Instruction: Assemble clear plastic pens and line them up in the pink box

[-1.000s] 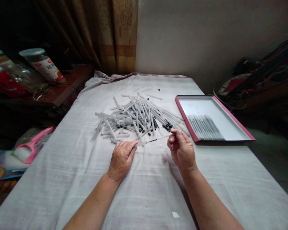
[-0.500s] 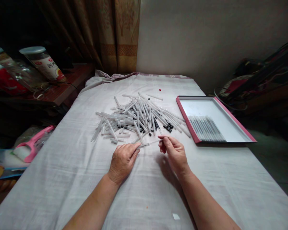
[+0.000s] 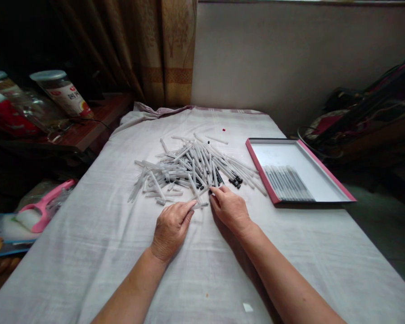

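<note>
Pinched in my left hand [image 3: 171,230] is a clear pen barrel [image 3: 200,205], its free end pointing right. My right hand [image 3: 232,209] is at the front edge of the pile, thumb and forefinger closed around a small black pen plug [image 3: 210,191]. Just beyond both hands lies the heap of clear pen barrels [image 3: 175,157], mixed with dark refills and small clear caps. More black plugs [image 3: 236,182] are clustered at the heap's right side. The palms and curled fingers of both hands are hidden.
To the right is a shallow pink-edged box lid [image 3: 327,175] with a row of assembled pens [image 3: 288,183]. A red bit [image 3: 224,130] lies far back, a white scrap [image 3: 247,307] in front. Jars [image 3: 65,94] stand on a wooden cabinet at left.
My right hand has moved left and forward from the barrel's end to the black plug by the heap. The thin refill between the hands no longer shows. My left hand stays put.
</note>
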Motion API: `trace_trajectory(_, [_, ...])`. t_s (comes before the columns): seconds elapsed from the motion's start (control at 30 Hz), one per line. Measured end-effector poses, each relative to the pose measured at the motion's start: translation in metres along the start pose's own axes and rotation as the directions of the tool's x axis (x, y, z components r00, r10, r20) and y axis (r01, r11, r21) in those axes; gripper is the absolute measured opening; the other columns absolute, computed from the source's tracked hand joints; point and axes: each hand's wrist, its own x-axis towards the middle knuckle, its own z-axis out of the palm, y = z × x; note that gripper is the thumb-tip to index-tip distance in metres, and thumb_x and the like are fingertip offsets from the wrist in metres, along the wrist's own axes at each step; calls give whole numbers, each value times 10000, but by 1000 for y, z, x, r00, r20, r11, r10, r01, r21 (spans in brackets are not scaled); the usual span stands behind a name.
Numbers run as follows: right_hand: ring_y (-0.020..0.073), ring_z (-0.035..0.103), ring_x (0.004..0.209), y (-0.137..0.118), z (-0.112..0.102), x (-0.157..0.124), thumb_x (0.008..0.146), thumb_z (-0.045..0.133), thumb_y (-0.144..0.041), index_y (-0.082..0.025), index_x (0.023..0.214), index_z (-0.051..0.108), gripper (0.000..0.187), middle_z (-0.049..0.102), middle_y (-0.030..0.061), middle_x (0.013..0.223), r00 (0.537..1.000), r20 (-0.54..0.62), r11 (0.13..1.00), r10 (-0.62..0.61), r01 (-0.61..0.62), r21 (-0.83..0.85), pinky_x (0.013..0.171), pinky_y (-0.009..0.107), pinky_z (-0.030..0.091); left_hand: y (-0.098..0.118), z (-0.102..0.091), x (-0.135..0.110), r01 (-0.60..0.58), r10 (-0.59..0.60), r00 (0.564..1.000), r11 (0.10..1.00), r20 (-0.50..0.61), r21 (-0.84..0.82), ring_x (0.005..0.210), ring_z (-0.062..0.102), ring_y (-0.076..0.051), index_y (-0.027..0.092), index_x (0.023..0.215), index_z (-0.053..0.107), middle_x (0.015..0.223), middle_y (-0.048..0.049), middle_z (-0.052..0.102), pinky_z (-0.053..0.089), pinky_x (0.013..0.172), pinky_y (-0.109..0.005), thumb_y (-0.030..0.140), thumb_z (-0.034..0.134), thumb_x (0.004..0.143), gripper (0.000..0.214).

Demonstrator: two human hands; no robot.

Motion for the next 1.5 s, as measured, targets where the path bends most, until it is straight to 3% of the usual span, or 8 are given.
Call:
trace_trajectory(0.17, [214, 655, 736, -11, -4, 9, 911, 495, -290, -200, 1020, 680, 234, 682, 105, 997, 997, 24, 993, 77, -74, -93, 610, 294, 430, -1, -1, 0, -3, 3, 1000, 999, 0, 32, 887, 658, -210, 204, 1218, 615, 988, -65, 714, 516, 777, -344, 252, 481, 972, 285])
trace_trajectory(0.33, [184, 626, 720, -1, 3, 1, 778, 550, -180, -175, 874, 676, 159, 692, 55, 807, 996, -17, 927, 90, -77, 366, 687, 291, 445, 0, 0, -1, 7, -9, 999, 999, 44, 48, 893, 654, -216, 198, 1218, 617, 998, -66, 712, 517, 786, -357, 244, 486, 968, 286])
trace_trajectory(0.47, [133, 570, 585, 3, 8, -19, 717, 623, -310, -165, 900, 682, 241, 673, 22, 730, 971, 105, 458, 215, -195, 868, 562, 259, 447, 1, 1, -1, 3, -7, 998, 998, 63, 62, 908, 653, -214, 194, 1226, 608, 1020, -74, 712, 515, 809, -355, 244, 478, 970, 291])
trace_trajectory(0.57, [114, 568, 544, 0, 6, -33, 662, 725, -375, -168, 967, 690, 370, 711, 46, 793, 934, 261, 98, 244, -292, 951, 491, 239, 444, 2, 1, -1, -5, 0, 997, 998, 83, 64, 898, 657, -207, 198, 1212, 615, 1003, -71, 713, 516, 811, -347, 242, 476, 969, 283])
trace_trajectory(0.73, [152, 640, 629, -1, 1, -40, 595, 832, -412, -183, 869, 669, 393, 743, 81, 888, 896, 370, -126, 247, -349, 929, 478, 238, 475, 4, 1, -1, -15, 10, 995, 999, 94, 46, 884, 656, -204, 207, 1206, 622, 973, -61, 714, 516, 794, -335, 245, 480, 969, 280])
trace_trajectory(0.97, [93, 521, 525, 2, 3, -37, 600, 829, -351, -173, 815, 722, 299, 628, -21, 598, 922, 312, -5, 229, -319, 948, 513, 227, 423, 7, 1, 0, -4, 0, 993, 999, 114, 32, 877, 651, -197, 216, 1211, 632, 964, -54, 715, 509, 794, -327, 260, 483, 974, 283])
trace_trajectory(1.33, [121, 543, 572, 1, 7, -39, 658, 751, -341, -185, 839, 715, 241, 632, -10, 642, 954, 213, 118, 209, -241, 963, 556, 265, 454, 6, 2, -2, -11, 4, 992, 999, 127, 49, 896, 647, -193, 225, 1219, 636, 977, -59, 715, 507, 806, -327, 270, 478, 975, 294])
trace_trajectory(1.5, [166, 624, 695, 0, 8, -42, 724, 680, -297, -202, 840, 719, 154, 699, 34, 769, 978, 40, 313, 204, -104, 944, 663, 300, 511, 6, 1, -2, -22, 10, 990, 996, 144, 83, 895, 640, -203, 220, 1227, 636, 967, -57, 712, 503, 795, -335, 263, 486, 970, 301])
